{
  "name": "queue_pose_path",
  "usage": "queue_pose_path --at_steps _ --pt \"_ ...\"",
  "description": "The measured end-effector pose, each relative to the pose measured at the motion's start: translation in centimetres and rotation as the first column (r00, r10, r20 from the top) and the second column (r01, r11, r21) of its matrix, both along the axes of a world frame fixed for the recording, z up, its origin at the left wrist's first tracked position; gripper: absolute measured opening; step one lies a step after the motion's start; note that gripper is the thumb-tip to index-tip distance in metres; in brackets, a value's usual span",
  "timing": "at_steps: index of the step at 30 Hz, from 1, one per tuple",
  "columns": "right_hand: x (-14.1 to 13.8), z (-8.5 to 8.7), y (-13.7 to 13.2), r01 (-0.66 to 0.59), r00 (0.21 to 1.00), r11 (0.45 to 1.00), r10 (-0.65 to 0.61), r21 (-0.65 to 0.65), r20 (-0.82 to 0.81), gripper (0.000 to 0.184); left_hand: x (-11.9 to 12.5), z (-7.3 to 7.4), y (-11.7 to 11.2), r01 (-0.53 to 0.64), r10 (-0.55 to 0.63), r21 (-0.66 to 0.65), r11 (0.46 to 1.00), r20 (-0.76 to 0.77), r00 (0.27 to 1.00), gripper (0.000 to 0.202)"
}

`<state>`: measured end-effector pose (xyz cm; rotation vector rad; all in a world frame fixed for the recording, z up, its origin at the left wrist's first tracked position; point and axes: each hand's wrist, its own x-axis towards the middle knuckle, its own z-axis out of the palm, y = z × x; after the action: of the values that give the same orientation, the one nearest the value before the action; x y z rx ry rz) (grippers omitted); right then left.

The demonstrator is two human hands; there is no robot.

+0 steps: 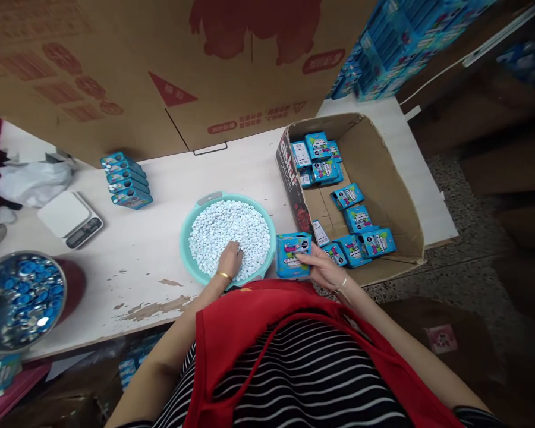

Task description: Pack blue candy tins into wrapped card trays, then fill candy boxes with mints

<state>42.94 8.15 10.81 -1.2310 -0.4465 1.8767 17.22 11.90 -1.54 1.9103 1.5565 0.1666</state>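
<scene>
My left hand (230,261) reaches into a round turquoise basin (183,246) full of small white candies (232,223). Its fingers are curled together against the candies, and the fingertips are partly hidden. Just right of the basin, my right hand (325,267) grips a blue candy box (293,255) by its right side, thumb across the printed front. Beside that hand stands a cut-down cardboard carton (374,178) with several similar blue boxes (359,220) lying in it in loose groups.
A row of blue boxes (127,181) stands at the left, near a white digital scale (69,220). At the left edge is a metal bowl (62,285) of blue-wrapped pieces. A large cardboard box (138,59) borders the table's back. Blue packs (396,47) are stacked at the back right.
</scene>
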Motion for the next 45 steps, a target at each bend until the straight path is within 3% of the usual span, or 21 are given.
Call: queue_pose_path --at_steps 3,6,11,15,18,22,29,35,39,42,45 --pt "-1.7 -1.1 1.2 0.101 0.955 0.974 -0.152 0.202 0.255 0.042 -0.1 0.5 0.6 0.013 -0.013 -0.004 1.0 0.033 0.999 0.022" --pt "-2.2 -2.1 1.9 0.045 0.868 0.932 -0.215 0.36 0.448 0.04 -1.6 2.3 0.9 0.046 -0.046 -0.009 0.999 0.07 0.996 0.023" --pt "-1.9 -3.2 2.7 -0.21 0.7 0.835 -0.234 0.508 0.675 0.033 -5.2 8.3 1.9 0.161 -0.173 0.079 0.984 0.187 0.967 0.024" --pt "-2.9 -3.6 4.1 -0.474 0.58 0.687 -0.226 0.55 0.783 0.034 -6.1 13.5 3.2 0.241 -0.27 0.163 0.957 0.181 0.946 0.025" --pt "-4.3 -3.7 5.0 -0.56 0.554 0.608 -0.23 0.563 0.8 0.039 -5.5 16.2 4.1 0.35 -0.365 0.133 0.927 0.105 0.925 0.025" --pt "-5.9 -3.8 5.3 -0.607 0.553 0.551 -0.224 0.573 0.802 0.041 -4.1 18.7 4.9 0.455 -0.45 0.035 0.89 -0.087 0.889 0.024" --pt "-6.7 -4.5 4.9 -0.615 0.552 0.549 -0.212 0.566 0.806 0.042 -0.8 22.8 4.8 0.452 -0.443 -0.111 0.885 -0.496 0.747 0.017" --pt "-6.9 -5.0 4.9 -0.612 0.563 0.546 -0.209 0.572 0.8 0.042 0.9 24.2 4.1 0.445 -0.44 -0.122 0.887 -0.515 0.735 0.026" --pt "-7.0 -5.1 5.0 -0.61 0.574 0.547 -0.194 0.573 0.796 0.043 -0.1 24.3 4.1 0.492 -0.467 -0.098 0.865 -0.519 0.716 0.026" --pt "-6.6 -5.2 5.1 -0.605 0.574 0.564 -0.179 0.561 0.799 0.044 -3.2 22.4 4.4 0.437 -0.388 -0.006 0.899 -0.474 0.791 0.023" --pt "-5.9 -5.2 5.2 -0.566 0.576 0.601 -0.202 0.564 0.792 0.041 -7.0 17.6 4.8 0.281 -0.25 -0.002 0.96 -0.466 0.849 0.024"
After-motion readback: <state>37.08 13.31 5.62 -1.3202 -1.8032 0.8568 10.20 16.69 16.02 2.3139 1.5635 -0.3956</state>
